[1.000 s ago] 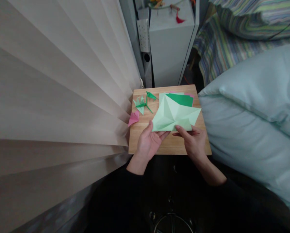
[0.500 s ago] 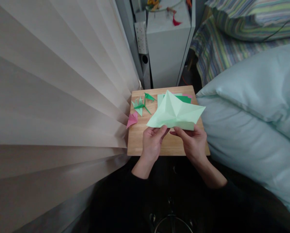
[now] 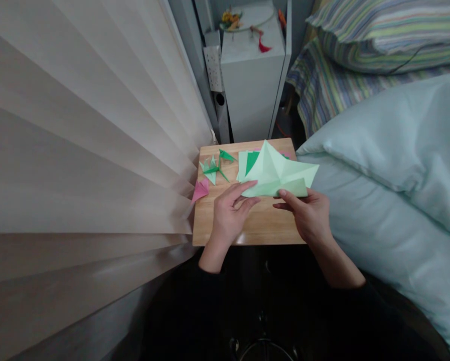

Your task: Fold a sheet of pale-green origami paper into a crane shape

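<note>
A light green paper sheet (image 3: pixel 275 173), partly folded with creases, is held just above a small wooden board (image 3: pixel 262 228). My right hand (image 3: pixel 309 215) pinches its near right edge between thumb and fingers. My left hand (image 3: pixel 230 213) touches the sheet's left corner with its fingers stretched forward, thumb under the paper. Under the sheet lie flat papers, a dark green one (image 3: pixel 252 161) and a pink one showing only at an edge.
Small folded paper figures, green ones (image 3: pixel 214 168) and a pink one (image 3: pixel 200 190), rest at the board's left. A beige pleated curtain (image 3: pixel 78 150) hangs left. A pale blue duvet (image 3: pixel 390 165) lies right. A grey cabinet (image 3: pixel 251 85) stands behind the board.
The sheet has collapsed from a spread shape into a narrower peaked one and shifted right. My left hand slid toward its left corner. The view has tilted slightly.
</note>
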